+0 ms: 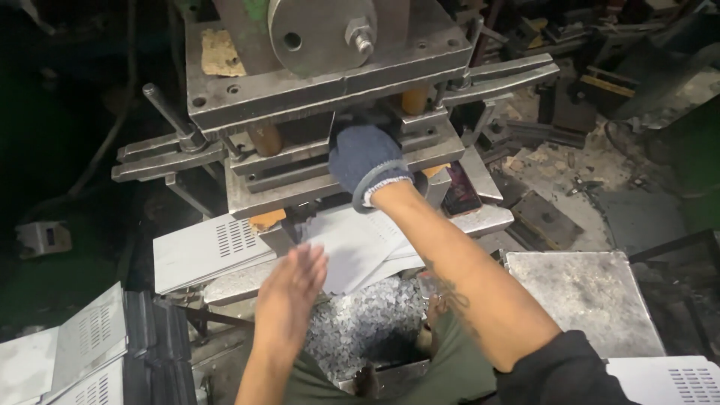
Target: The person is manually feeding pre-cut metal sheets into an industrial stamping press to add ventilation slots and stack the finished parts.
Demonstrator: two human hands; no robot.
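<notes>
Sheet metal panel (352, 247) lies flat just beyond the bare, open left hand (294, 289), below the gloved right hand (365, 165), whose grip is hidden in the press (315, 97).

Grey metal block (585, 300) beside scrap-littered floor (570, 176).

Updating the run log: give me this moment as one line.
right hand: gloved, reaching into press die | left hand: bare, open above white sheets | metal scrap below

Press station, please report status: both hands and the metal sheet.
Right hand, gloved, reaches into press. Left hand, bare and open, over metal sheet. Punched scrap piled below.
</notes>
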